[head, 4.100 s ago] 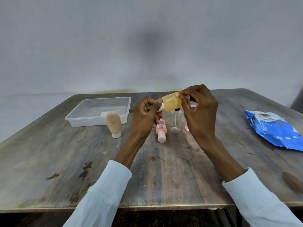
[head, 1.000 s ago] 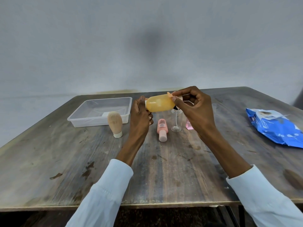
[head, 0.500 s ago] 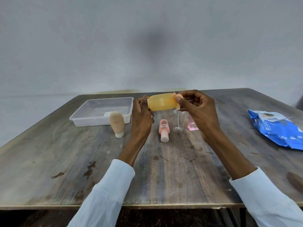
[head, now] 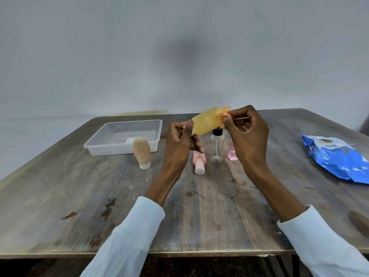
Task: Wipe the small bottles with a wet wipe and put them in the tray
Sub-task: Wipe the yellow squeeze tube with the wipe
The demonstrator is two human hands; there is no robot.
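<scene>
I hold a yellow squeeze bottle (head: pixel 207 121) above the table's middle, tilted with its far end raised. My left hand (head: pixel 179 144) grips its lower cap end. My right hand (head: pixel 247 134) pinches a thin pale wet wipe (head: pixel 226 112) against the bottle's upper end. A clear plastic tray (head: pixel 123 150) sits at the back left, holding no bottles. On the table below my hands are a beige bottle (head: pixel 141 149) standing on its cap, a pink tube (head: pixel 199 163) lying flat, a clear spray bottle (head: pixel 217 148) and a small pink bottle (head: pixel 232 153).
A blue pack of wet wipes (head: pixel 337 160) lies at the right side of the worn wooden table (head: pixel 199 212). A grey wall stands close behind the table's far edge.
The yellow bottle went from lying level between my hands to tilting, its right end lifted. My right hand slid to that end; my left hand dropped a little.
</scene>
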